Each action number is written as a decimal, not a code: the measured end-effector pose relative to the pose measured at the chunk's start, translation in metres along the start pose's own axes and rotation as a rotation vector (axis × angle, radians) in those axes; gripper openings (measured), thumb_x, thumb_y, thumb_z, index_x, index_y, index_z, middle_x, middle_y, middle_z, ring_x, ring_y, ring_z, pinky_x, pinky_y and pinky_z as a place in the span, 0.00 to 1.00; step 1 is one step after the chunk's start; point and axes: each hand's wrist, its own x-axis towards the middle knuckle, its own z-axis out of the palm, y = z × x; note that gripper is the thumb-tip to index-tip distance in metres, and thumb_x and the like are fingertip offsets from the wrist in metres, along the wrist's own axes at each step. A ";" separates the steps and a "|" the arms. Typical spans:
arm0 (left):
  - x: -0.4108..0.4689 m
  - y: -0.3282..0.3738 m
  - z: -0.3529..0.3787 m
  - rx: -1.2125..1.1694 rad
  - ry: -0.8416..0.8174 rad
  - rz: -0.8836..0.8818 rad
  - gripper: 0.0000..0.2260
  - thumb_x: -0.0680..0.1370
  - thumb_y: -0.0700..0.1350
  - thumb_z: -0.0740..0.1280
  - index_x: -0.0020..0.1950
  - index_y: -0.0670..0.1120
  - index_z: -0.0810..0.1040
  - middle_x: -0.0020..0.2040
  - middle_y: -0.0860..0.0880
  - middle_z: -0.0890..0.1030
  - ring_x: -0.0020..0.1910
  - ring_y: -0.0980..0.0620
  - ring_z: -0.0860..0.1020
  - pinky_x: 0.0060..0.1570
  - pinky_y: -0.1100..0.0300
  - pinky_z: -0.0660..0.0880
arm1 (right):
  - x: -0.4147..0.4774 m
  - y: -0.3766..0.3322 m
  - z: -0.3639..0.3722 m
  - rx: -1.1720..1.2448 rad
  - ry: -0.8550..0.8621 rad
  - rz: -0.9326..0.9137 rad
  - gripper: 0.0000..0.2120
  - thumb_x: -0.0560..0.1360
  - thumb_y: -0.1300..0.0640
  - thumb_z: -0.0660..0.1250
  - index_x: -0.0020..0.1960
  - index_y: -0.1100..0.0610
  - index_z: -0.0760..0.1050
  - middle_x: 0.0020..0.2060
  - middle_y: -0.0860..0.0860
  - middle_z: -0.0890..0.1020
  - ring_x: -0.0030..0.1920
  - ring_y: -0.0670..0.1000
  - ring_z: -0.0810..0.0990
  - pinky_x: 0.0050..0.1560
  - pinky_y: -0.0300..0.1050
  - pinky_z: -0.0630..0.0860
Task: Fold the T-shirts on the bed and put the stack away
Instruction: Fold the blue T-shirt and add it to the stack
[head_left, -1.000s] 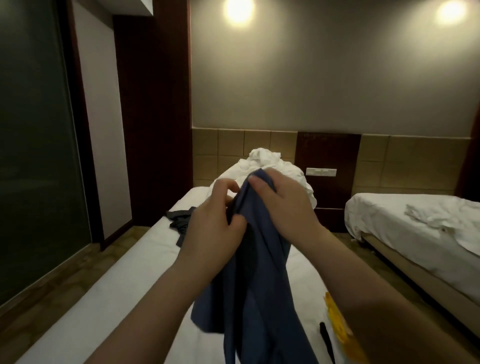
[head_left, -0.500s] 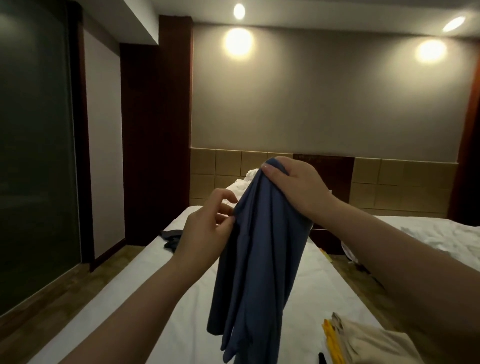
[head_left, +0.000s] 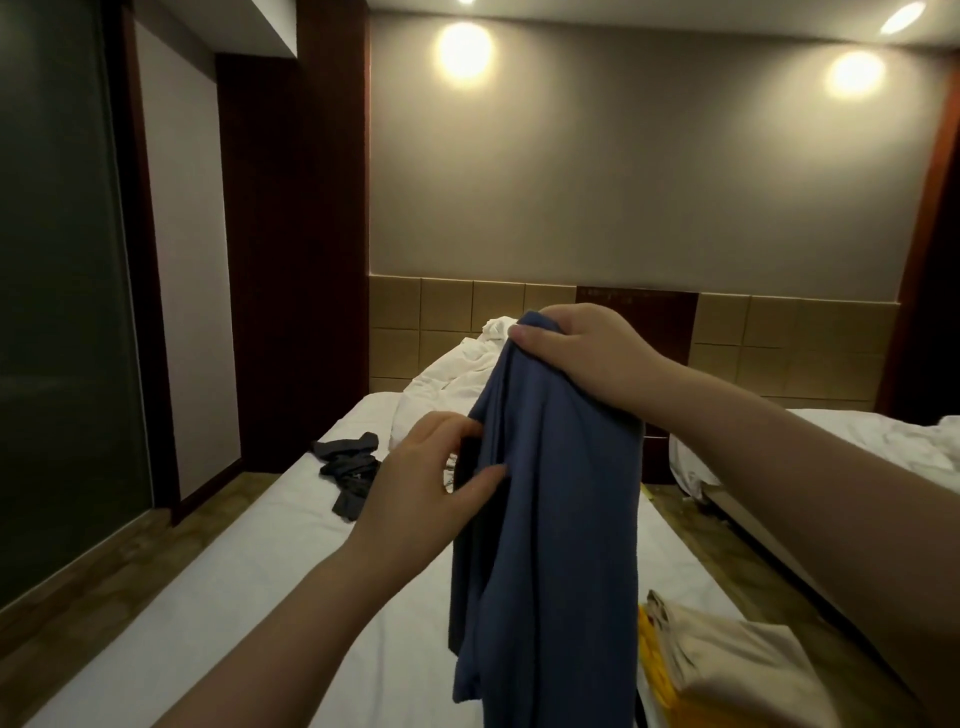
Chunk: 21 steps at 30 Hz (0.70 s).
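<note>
Right hand (head_left: 587, 353) grips blue T-shirt (head_left: 550, 519) hanging below it.

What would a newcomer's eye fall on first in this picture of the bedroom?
A blue T-shirt hangs in the middle, above the white bed: the right hand grips its top and the left hand pinches its left edge lower down. A dark grey garment lies crumpled on the bed at the left, and folded beige and yellow clothes sit at the bottom right.
</note>
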 end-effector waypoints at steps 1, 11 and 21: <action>0.000 -0.002 0.002 0.017 0.002 0.003 0.15 0.69 0.57 0.65 0.53 0.55 0.72 0.51 0.64 0.71 0.51 0.61 0.74 0.50 0.65 0.75 | -0.001 0.000 -0.001 0.012 -0.005 -0.002 0.14 0.80 0.48 0.58 0.39 0.53 0.74 0.35 0.49 0.76 0.37 0.45 0.73 0.40 0.37 0.67; 0.002 -0.004 -0.003 -0.172 0.039 0.028 0.17 0.74 0.36 0.68 0.46 0.60 0.74 0.47 0.70 0.76 0.51 0.66 0.74 0.44 0.76 0.71 | -0.017 0.006 -0.009 0.145 -0.107 0.084 0.15 0.78 0.47 0.59 0.44 0.55 0.78 0.39 0.51 0.79 0.39 0.45 0.76 0.42 0.37 0.71; -0.008 -0.003 0.024 0.009 0.141 0.078 0.21 0.70 0.61 0.60 0.43 0.46 0.83 0.41 0.63 0.77 0.46 0.62 0.75 0.42 0.66 0.74 | -0.029 0.011 0.003 0.166 -0.175 0.120 0.12 0.78 0.46 0.60 0.39 0.48 0.75 0.36 0.46 0.78 0.39 0.45 0.76 0.44 0.39 0.69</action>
